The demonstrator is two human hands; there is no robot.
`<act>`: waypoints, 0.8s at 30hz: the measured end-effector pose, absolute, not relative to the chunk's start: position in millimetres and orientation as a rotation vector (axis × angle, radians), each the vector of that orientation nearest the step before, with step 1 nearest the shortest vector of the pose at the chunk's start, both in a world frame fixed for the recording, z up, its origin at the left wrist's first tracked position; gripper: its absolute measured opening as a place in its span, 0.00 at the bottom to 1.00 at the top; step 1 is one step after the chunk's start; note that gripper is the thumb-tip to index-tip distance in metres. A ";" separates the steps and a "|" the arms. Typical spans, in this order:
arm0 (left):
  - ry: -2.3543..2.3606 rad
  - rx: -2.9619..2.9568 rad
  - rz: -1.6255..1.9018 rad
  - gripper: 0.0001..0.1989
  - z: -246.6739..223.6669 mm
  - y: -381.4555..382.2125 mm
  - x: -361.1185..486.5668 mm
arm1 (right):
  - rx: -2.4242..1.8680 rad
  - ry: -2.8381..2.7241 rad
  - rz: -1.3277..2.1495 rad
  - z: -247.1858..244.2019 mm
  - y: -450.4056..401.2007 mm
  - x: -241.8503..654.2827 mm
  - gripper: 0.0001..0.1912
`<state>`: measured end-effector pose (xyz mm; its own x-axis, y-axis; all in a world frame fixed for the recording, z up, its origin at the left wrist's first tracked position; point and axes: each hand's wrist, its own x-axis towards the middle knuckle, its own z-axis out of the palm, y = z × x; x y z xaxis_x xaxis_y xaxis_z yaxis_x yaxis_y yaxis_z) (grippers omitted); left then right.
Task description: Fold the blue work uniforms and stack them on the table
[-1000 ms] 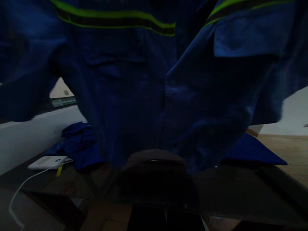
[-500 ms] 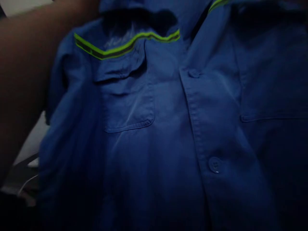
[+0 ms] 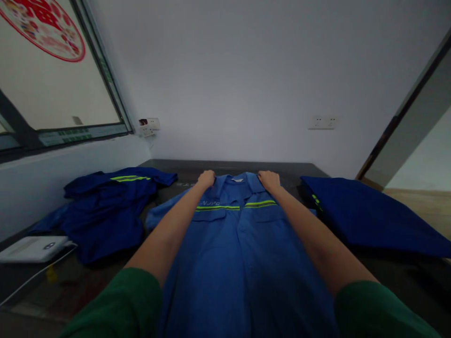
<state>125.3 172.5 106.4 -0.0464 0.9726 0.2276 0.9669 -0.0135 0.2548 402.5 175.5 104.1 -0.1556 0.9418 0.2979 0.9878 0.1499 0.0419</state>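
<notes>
A blue work jacket point(image 3: 218, 249) with yellow-green stripes lies front side up before me, its collar towards the wall. Both my arms stretch forward over it. My left hand point(image 3: 206, 179) is closed on the jacket's shoulder just left of the collar. On the other side of the collar, my right hand point(image 3: 269, 180) grips the opposite shoulder. The fingertips of both hands are hidden in or behind the cloth. Part of one jacket sleeve shows beyond my left forearm.
Darker blue clothing lies crumpled point(image 3: 109, 206) on the dark table point(image 3: 225, 165) at left, and a flatter blue garment pile point(image 3: 366, 211) at right. A white device point(image 3: 35, 249) with a cable sits at the left edge. The wall point(image 3: 229, 94) stands behind the table.
The jacket filled the view close up; now it lies spread out lower and farther away. Both hands have come into view at its shoulders, arms extended.
</notes>
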 end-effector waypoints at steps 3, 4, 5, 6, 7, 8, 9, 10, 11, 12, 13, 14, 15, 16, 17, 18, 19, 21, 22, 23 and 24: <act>2.220 2.085 0.597 0.12 47.2 188.6 121.9 | -1.961 -2.231 -0.274 65.7 193.1 410.7 0.18; 2.226 2.072 0.625 0.12 33.0 193.9 120.3 | -1.978 -2.231 -0.257 56.1 199.5 412.4 0.18; 2.234 2.061 0.654 0.12 21.4 199.4 118.6 | -1.992 -2.231 -0.240 47.4 206.2 413.2 0.18; 2.243 2.051 0.684 0.13 12.0 205.2 117.2 | -2.002 -2.233 -0.224 39.6 213.1 413.0 0.18; 2.252 2.044 0.714 0.13 4.6 211.2 116.0 | -2.009 -2.238 -0.208 32.5 220.0 412.1 0.18; 2.258 2.042 0.744 0.13 -1.2 217.4 115.0 | -2.014 -2.243 -0.192 26.4 226.7 410.6 0.18; 2.261 2.046 0.773 0.13 -5.7 223.8 114.0 | -2.019 -2.247 -0.178 21.1 233.3 408.8 0.18; 2.259 2.052 0.796 0.13 -9.0 230.3 112.8 | -2.023 -2.248 -0.166 16.8 239.7 407.0 0.18; 2.254 2.059 0.814 0.12 -11.4 237.0 111.2 | -2.026 -2.248 -0.156 13.4 245.8 405.5 0.18; 2.247 2.066 0.826 0.12 -13.2 243.7 109.1 | -2.026 -2.249 -0.149 10.9 251.6 404.4 0.18; 2.239 2.072 0.834 0.11 -14.6 250.3 106.7 | -2.022 -2.252 -0.142 9.0 257.2 403.8 0.18; 2.231 2.077 0.841 0.10 -15.7 256.7 104.1 | -2.013 -2.257 -0.135 7.6 262.3 403.8 0.18; 2.220 2.084 0.846 0.10 -16.6 262.7 101.3 | -2.001 -2.265 -0.127 6.7 267.1 404.4 0.18; 2.207 2.091 0.852 0.10 -17.4 268.0 98.7 | -1.987 -2.271 -0.118 6.1 271.5 405.7 0.18; 2.193 2.098 0.858 0.09 -18.0 272.6 96.3 | -1.973 -2.275 -0.109 5.8 275.4 407.6 0.18; 2.178 2.105 0.864 0.09 -18.4 276.2 94.3 | -1.961 -2.275 -0.101 6.1 278.8 410.0 0.18; 2.167 2.106 0.869 0.09 -18.3 278.5 92.6 | -1.947 -2.273 -0.093 7.0 281.7 412.7 0.17; 2.156 2.098 0.934 0.10 -15.9 279.0 90.9 | -1.912 -2.271 -0.079 11.7 285.8 418.3 0.15; 2.154 2.102 0.997 0.12 -13.4 277.1 90.9 | -1.886 -2.269 -0.077 15.7 286.8 420.3 0.15; 2.145 2.125 1.064 0.14 -10.0 273.9 91.7 | -1.842 -2.258 -0.079 20.6 287.0 421.3 0.14; 2.121 2.171 1.117 0.15 -5.7 269.5 93.3 | -1.775 -2.247 -0.083 26.2 286.2 420.9 0.14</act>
<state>93.3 269.5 -5.7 -0.0964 0.8469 0.5230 0.9104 -0.1374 0.3903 420.9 286.2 26.2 -0.2088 0.9457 0.2493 0.9614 0.2452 -0.1249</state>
